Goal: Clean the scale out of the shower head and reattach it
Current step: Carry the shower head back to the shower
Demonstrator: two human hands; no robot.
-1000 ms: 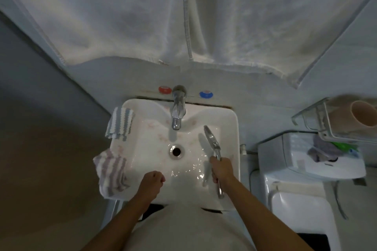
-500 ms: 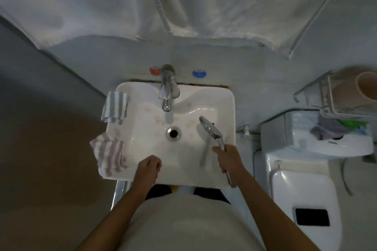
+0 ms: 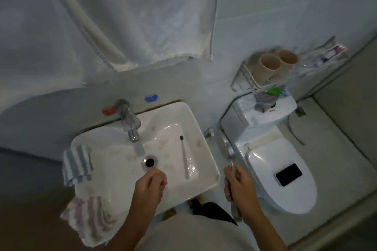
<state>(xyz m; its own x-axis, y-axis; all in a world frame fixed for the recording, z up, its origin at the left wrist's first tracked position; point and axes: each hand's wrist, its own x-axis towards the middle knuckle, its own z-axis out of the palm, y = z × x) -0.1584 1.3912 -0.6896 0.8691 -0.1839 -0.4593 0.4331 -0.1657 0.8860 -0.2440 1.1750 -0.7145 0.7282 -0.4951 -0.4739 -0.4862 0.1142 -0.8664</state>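
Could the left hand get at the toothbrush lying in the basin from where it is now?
Probably yes. The left hand sits over the sink's front part, fingers curled and seemingly empty, and the toothbrush lies just beside it on bare basin with nothing between. The right hand holds the shower head outside the rim.

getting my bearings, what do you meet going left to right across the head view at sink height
striped cloth → drain → toothbrush → shower head held by right hand → toilet lid → black phone
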